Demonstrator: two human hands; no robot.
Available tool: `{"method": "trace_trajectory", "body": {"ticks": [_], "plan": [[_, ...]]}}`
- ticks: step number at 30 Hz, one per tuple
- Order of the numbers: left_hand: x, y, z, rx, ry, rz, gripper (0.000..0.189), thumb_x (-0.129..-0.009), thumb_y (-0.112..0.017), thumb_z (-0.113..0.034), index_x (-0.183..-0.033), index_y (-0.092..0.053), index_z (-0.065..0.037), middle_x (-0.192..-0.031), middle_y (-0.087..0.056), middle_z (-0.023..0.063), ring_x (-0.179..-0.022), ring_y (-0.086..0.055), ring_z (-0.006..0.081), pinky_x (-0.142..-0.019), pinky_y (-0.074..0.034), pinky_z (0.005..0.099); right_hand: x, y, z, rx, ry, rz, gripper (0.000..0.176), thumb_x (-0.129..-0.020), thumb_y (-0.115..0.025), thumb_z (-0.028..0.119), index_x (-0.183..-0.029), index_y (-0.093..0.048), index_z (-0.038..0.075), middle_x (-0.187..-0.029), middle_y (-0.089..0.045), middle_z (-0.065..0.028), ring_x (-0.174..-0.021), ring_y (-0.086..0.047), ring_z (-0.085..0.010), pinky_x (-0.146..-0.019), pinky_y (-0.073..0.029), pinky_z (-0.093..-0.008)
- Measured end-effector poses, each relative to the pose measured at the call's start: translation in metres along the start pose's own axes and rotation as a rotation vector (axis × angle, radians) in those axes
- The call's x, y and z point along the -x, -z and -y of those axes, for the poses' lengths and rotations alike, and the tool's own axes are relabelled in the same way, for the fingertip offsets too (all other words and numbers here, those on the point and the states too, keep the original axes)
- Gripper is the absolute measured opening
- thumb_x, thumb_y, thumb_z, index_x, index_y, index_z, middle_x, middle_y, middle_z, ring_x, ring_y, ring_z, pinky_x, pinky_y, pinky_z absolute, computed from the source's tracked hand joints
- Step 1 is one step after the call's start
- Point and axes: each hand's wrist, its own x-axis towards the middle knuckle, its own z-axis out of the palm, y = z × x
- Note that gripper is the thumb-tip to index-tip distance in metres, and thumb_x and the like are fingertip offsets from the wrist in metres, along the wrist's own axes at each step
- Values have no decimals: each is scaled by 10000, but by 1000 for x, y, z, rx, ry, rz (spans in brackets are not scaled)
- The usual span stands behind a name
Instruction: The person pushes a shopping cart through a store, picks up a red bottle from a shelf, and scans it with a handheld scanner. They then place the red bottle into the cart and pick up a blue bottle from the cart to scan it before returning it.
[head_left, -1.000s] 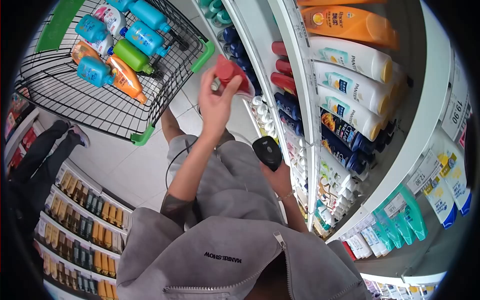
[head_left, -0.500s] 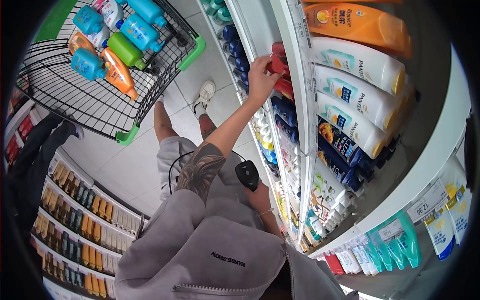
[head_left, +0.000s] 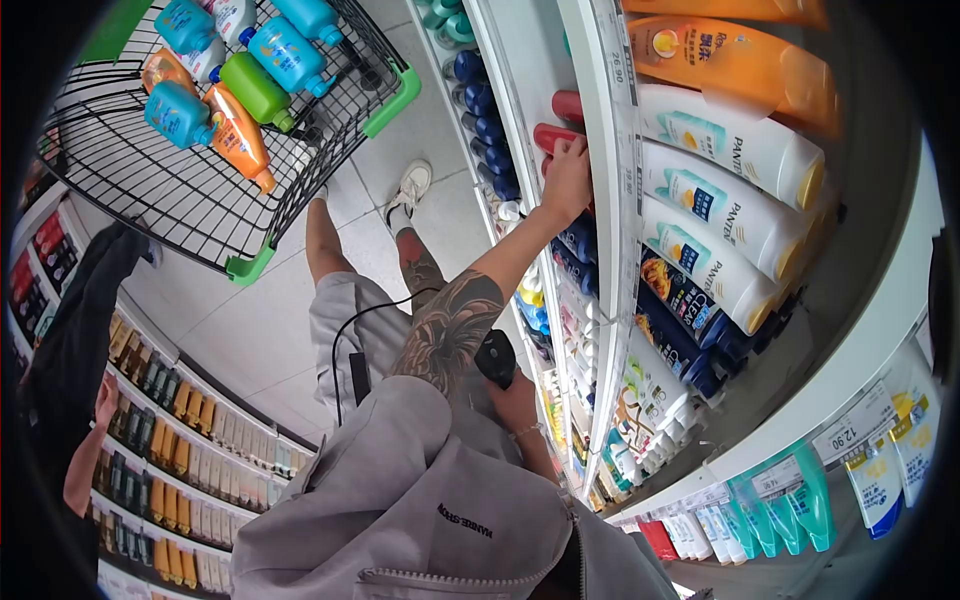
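My left hand (head_left: 568, 178), on the tattooed arm, reaches into the shelf at upper centre. Its fingers are curled round a red bottle (head_left: 552, 136) whose rounded end shows past them; the shelf edge hides the rest. Another red bottle (head_left: 567, 104) lies just above. Dark blue bottles (head_left: 575, 245) are below the hand. Close to my body, my right hand (head_left: 515, 400) is closed around a black handheld device (head_left: 495, 358) with a rounded head.
A wire shopping cart (head_left: 240, 268) with green corners holds blue, green and orange bottles. White Pantene bottles (head_left: 735, 220) and orange Rejoice bottles (head_left: 735, 65) line the right shelf (head_left: 605, 140). Another person's dark-trousered leg (head_left: 75, 310) is at left, near shelves of boxed goods (head_left: 200, 410).
My left hand has moved right and slightly down, deeper into the shelf by the red bottles. My right hand keeps the black device near my body. The other person's arm has come into view.
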Motion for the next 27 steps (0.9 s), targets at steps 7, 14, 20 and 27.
{"method": "trace_trajectory", "body": {"ticks": [7,14,20,27], "plan": [[-2,14,-12,-118,34,101,394,-688,-571,-9,-1082,-560,-9,-1168,-463,142,-1022,-461,357,-770,-503,427,2,2,14,31,60,-6,371,-701,-707,268,-912,-616,-23,-794,-650,-223,-801,-645,-367,-680,-492,-413],[31,78,-14,-1,30,71,412,-744,-635,-95,-1117,-474,-29,-1075,-478,155,-999,-501,354,-753,-477,424,-9,5,25,89,77,-5,343,-706,-659,258,-918,-610,-6,-837,-642,-244,-840,-618,-406,-723,-493,-451],[161,233,16,-162,229,250,241,-800,-658,-244,-777,-568,-21,-730,-595,158,-716,-583,339,-633,-448,405,-70,-29,1,-78,294,-117,263,-739,-678,223,-844,-604,-7,-657,-639,-147,-555,-636,-233,-536,-498,-341],[281,445,42,-514,657,154,358,-907,-467,-357,-774,-634,-70,-719,-638,134,-731,-622,328,-675,-471,425,-75,-7,56,-374,253,-183,198,-740,-663,183,-800,-571,18,-580,-596,-54,-472,-580,-133,-448,-470,-277]]}}
